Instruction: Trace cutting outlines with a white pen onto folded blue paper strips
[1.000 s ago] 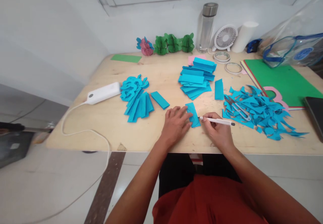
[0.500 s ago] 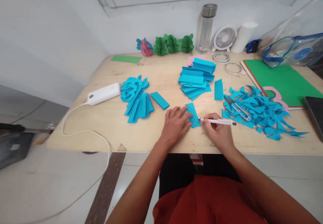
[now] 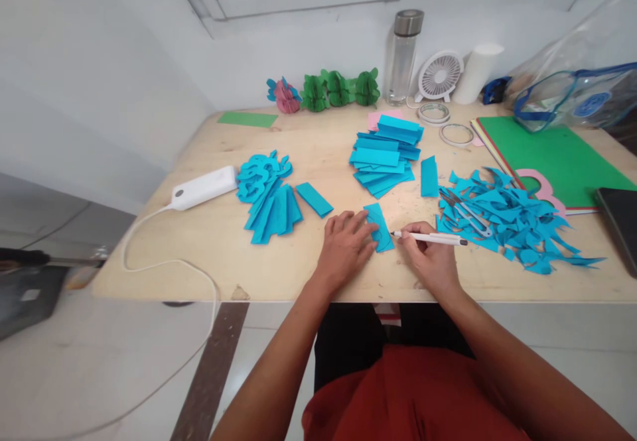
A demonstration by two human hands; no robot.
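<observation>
A small blue piece of folded paper (image 3: 381, 232) lies near the table's front edge, with a curved line drawn on it. My left hand (image 3: 347, 245) rests flat with fingers spread, its fingertips pressing the paper's left side. In my right hand (image 3: 428, 255) is a white pen (image 3: 435, 238), gripped near its tip. The pen's dark point is at the paper's right edge; whether it touches cannot be made out. Left of my left hand lies a single blue strip (image 3: 314, 200). Beyond the paper is a pile of folded blue strips (image 3: 378, 156).
Blue scraps (image 3: 527, 219) with a craft knife (image 3: 468, 212) on them lie to the right, beside green sheets (image 3: 572, 156). Cut blue shapes (image 3: 261, 174) and a white power bank (image 3: 204, 188) with a cable are left. A bottle (image 3: 404, 63) and fan (image 3: 440, 76) stand behind.
The pen tip has shifted slightly away from the drawn line to the paper's right edge. My left hand stays on the paper, and the view has tilted a little.
</observation>
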